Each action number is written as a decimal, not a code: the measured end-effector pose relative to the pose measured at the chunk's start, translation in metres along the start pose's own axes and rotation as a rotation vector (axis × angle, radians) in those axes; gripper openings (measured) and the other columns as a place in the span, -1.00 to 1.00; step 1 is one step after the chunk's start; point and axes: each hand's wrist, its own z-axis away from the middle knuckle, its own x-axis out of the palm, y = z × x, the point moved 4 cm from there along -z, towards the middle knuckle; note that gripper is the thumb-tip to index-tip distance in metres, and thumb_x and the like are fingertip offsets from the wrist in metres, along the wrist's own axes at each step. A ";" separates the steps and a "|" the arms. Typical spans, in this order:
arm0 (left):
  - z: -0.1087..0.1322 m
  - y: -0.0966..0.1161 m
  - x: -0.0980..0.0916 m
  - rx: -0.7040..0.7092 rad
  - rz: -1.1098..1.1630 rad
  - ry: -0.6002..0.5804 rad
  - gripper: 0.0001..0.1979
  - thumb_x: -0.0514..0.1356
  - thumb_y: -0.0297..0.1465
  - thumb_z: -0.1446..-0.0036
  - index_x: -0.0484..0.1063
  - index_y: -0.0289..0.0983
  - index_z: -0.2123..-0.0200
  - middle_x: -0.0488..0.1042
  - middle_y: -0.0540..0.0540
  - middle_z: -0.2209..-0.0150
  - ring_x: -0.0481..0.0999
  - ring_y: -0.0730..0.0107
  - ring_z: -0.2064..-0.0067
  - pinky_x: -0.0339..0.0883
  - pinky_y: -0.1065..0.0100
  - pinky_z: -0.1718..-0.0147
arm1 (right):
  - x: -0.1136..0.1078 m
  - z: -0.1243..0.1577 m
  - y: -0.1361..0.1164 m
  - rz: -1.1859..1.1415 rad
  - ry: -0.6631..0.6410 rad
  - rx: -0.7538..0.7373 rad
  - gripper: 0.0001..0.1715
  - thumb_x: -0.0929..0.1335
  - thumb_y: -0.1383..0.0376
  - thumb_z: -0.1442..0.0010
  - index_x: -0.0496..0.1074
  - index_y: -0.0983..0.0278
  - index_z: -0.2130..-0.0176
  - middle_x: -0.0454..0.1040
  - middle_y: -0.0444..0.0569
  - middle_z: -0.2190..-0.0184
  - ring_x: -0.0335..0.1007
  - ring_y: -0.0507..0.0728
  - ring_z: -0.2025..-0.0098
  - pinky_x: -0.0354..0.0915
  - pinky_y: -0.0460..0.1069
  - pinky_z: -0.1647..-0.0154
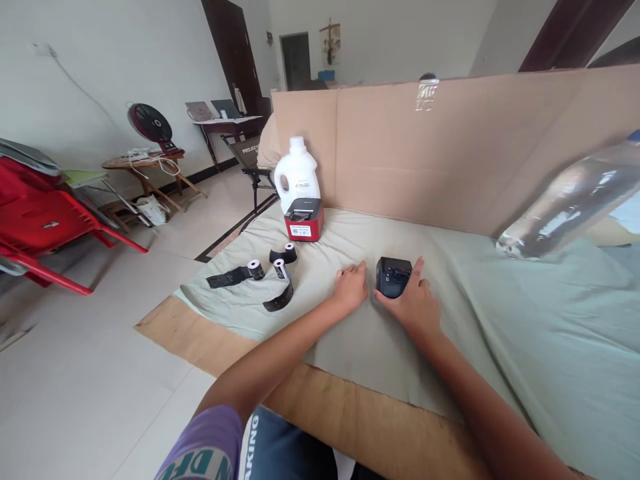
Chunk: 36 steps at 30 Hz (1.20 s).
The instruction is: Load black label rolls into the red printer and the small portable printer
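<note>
Black device (393,279) sits mid-scene on the cloth (365,363), gripped between thumb and fingers of your right hand (416,305); your left hand (351,287), loosely curled and empty, rests just left of it. Three rolls (255,269) lie farther left.

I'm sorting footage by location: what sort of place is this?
Likely a makeshift indoor workroom, perhaps at home: round black fan, brown cardboard partition, flat wooden board under pale green cloth.

"PROJEE" across the chair back (249,153), "AKING" down the dark trouser leg (290,443), "N DF" on the purple sleeve (216,427), white bottle (300,170) and red box's label (301,231) too small for me to read
</note>
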 end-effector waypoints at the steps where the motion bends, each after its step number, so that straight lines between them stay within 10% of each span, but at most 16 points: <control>1: -0.006 -0.004 0.007 0.025 -0.007 -0.026 -0.41 -0.01 -0.49 -0.26 0.09 -0.42 -0.36 0.40 -0.34 -0.22 0.26 0.09 -0.33 0.08 0.02 -0.26 | 0.001 0.002 -0.001 -0.004 -0.004 -0.003 0.51 0.40 -0.29 0.02 -0.38 0.41 -0.45 0.42 0.24 0.14 0.50 0.40 0.23 0.32 0.14 0.29; 29: 0.009 -0.013 0.018 0.236 0.079 -0.046 -0.40 -0.08 -0.45 -0.33 0.00 -0.15 -0.41 0.27 -0.15 -0.34 0.16 0.27 -0.39 -0.22 -0.14 -0.36 | 0.003 0.004 0.011 -0.131 -0.101 0.005 0.45 0.38 -0.30 0.01 -0.29 0.40 -0.45 0.44 0.34 -0.06 0.53 0.40 0.14 0.35 0.13 0.25; 36: 0.012 -0.008 0.014 0.275 0.031 -0.028 -0.43 -0.06 -0.42 -0.35 0.04 -0.16 -0.40 0.27 -0.15 -0.34 0.20 0.29 -0.37 -0.19 -0.01 -0.38 | 0.020 -0.011 0.029 -0.300 0.034 -0.095 0.08 0.34 -0.22 -0.10 0.12 0.38 -0.33 0.42 0.27 0.01 0.42 0.40 0.00 0.35 0.21 0.04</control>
